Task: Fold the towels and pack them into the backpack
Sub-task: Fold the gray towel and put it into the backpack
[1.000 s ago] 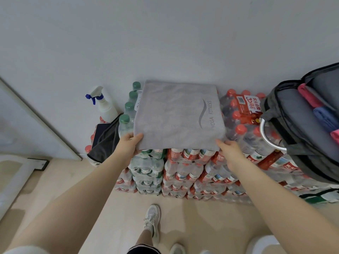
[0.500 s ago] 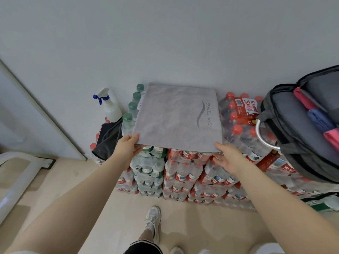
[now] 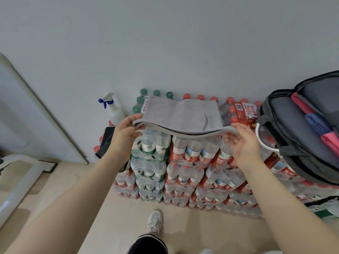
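Note:
A grey towel (image 3: 180, 115) with a printed logo lies folded on top of stacked bottle packs. My left hand (image 3: 126, 133) pinches its near left corner and my right hand (image 3: 242, 142) pinches its near right corner. The near edge is lifted off the bottles and curls toward the wall. An open grey backpack (image 3: 293, 132) stands at the right, with pink and blue folded towels (image 3: 315, 123) inside it.
Stacked packs of water bottles (image 3: 183, 162) with green and red caps stand against the white wall. A white spray bottle (image 3: 113, 111) and a dark phone (image 3: 108, 132) sit at the left. A silver ring (image 3: 262, 140) hangs on the backpack. My shoe (image 3: 155, 220) is on the beige floor.
Both hands have lifted the towel's near edge and carried it toward the wall, so the flat towel now shows a raised fold.

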A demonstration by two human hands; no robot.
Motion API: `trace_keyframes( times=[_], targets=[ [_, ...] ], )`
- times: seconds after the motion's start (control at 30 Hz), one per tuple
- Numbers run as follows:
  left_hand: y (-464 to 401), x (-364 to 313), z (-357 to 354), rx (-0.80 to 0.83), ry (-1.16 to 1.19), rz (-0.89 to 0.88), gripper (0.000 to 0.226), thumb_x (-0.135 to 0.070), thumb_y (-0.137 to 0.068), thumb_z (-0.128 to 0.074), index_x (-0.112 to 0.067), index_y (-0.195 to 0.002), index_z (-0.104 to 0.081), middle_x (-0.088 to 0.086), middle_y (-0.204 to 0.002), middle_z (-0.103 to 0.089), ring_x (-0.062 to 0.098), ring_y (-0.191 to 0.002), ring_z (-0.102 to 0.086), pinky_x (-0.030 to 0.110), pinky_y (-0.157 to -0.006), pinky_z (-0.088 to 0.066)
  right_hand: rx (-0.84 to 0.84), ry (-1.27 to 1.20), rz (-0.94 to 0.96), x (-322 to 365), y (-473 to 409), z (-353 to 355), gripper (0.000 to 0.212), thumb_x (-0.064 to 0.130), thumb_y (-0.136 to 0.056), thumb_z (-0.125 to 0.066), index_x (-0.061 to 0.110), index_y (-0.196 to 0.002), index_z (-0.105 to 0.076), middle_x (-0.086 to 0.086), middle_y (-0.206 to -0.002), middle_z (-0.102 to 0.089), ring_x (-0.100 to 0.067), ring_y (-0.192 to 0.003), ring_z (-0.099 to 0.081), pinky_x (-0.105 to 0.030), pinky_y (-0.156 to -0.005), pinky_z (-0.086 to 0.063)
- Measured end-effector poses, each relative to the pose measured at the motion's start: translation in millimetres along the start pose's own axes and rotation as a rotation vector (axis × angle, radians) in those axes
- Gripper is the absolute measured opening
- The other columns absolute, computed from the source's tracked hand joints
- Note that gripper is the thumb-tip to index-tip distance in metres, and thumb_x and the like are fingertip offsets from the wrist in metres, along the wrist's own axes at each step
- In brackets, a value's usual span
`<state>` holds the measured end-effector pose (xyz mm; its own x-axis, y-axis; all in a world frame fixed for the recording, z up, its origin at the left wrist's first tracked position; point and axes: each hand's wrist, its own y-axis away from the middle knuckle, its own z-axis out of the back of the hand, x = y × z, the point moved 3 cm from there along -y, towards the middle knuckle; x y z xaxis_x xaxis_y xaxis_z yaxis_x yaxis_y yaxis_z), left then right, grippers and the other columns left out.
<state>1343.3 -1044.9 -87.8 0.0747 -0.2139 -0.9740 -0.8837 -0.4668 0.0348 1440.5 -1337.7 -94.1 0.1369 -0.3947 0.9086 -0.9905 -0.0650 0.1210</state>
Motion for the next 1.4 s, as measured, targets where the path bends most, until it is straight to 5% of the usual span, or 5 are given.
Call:
trace_keyframes(
  times=[0.17, 0.67, 0.83, 1.1, 1.4],
  targets=[
    [-33.1, -3.5, -1.1, -0.071, -0.568, -0.055, 0.032, 0.003, -0.087, -0.048, -0.014, -0.111, -0.060, 0.000, -0.085, -0.061, 0.007, -0.068, -0.050, 0.011, -0.060, -0.042, -0.021, 0.320, -0.013, 2.3, -34.3, -12.4, 0.017, 0.003, -0.091, -0.048, 0.016, -0.097, -0.058, 0.002, -0.089, -0.067, -0.009, -0.079, -0.062, -0.021, -0.071, -0.049],
    [-206.7, 15.3, -23.1, 0.044, -0.994, -0.025, 0.040, -0.022, -0.091, -0.048, -0.013, -0.054, -0.035, -0.001, -0.065, -0.040, 0.019, -0.067, -0.041, 0.028, -0.056, -0.028, 0.021, 0.977, 0.016, -8.6, -179.6, -47.1, 0.009, 0.009, -0.089, -0.052, 0.012, -0.087, -0.061, -0.003, -0.086, -0.063, -0.020, -0.082, -0.058, -0.030, -0.069, -0.044],
    [-226.5, 23.0, -24.7, 0.224, -1.104, -0.088, 0.026, -0.018, -0.093, -0.049, 0.000, -0.100, -0.065, 0.006, -0.121, -0.059, 0.021, -0.113, -0.050, 0.020, -0.085, -0.031, 0.033, 1.154, 0.023, -15.0, -194.3, -50.5, 0.013, 0.018, -0.094, -0.046, 0.013, -0.088, -0.057, -0.004, -0.089, -0.061, -0.020, -0.085, -0.054, -0.029, -0.065, -0.037],
    [-243.4, 19.8, -18.2, 0.191, -1.044, -0.092, 0.029, -0.023, -0.096, -0.042, -0.009, -0.070, -0.043, 0.003, -0.066, -0.047, 0.023, -0.069, -0.045, 0.030, -0.060, -0.034, 0.001, 1.232, -0.052, -12.5, -215.9, -51.5, 0.018, 0.024, -0.100, -0.032, 0.012, -0.096, -0.045, -0.011, -0.097, -0.053, -0.024, -0.092, -0.050, -0.029, -0.074, -0.032],
    [-262.3, 27.0, -36.2, 0.486, -1.427, -0.082, 0.036, -0.043, -0.093, -0.043, -0.024, -0.122, -0.050, 0.003, -0.114, -0.045, 0.024, -0.101, -0.053, 0.033, -0.084, -0.043, -0.034, 1.499, 0.054, -21.8, -217.5, -55.8, 0.016, 0.022, -0.089, -0.051, 0.010, -0.094, -0.061, -0.011, -0.099, -0.057, -0.025, -0.087, -0.052, -0.030, -0.071, -0.038]
  ],
)
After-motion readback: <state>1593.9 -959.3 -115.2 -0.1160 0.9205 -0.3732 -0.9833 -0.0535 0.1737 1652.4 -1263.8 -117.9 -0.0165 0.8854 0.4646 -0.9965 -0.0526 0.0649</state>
